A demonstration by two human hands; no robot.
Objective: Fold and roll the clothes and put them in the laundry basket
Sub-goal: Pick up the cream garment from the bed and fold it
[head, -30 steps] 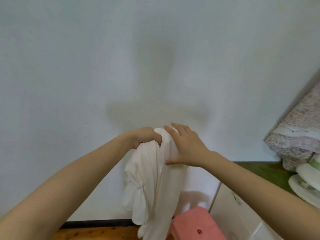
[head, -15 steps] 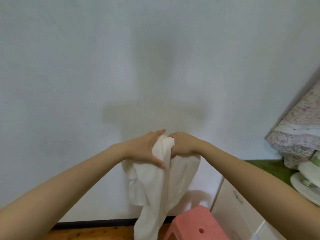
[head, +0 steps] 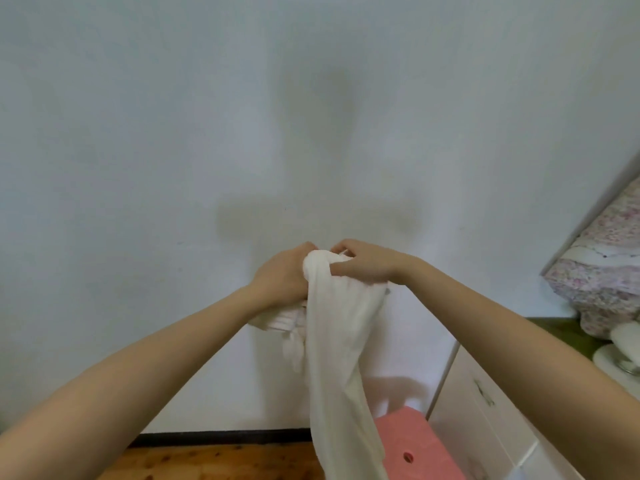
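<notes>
A white garment [head: 341,344] hangs in the air in front of a pale wall, bunched at its top and trailing down past the bottom edge of the view. My left hand [head: 282,275] is closed on the bunched top from the left. My right hand [head: 363,263] grips the same bunch from the right, fingers curled over the cloth. The two hands almost touch. No laundry basket is in view.
A pink plastic stool [head: 414,445] stands on the wooden floor [head: 214,462] below the garment. A white cabinet [head: 485,410] with a green top [head: 568,336] is at the right, carrying a floral bundle [head: 602,271] and white dishes [head: 620,355].
Both hands have gathered the garment's top into a tighter bunch and drawn closer together. The cloth now hangs narrower and longer than a second ago.
</notes>
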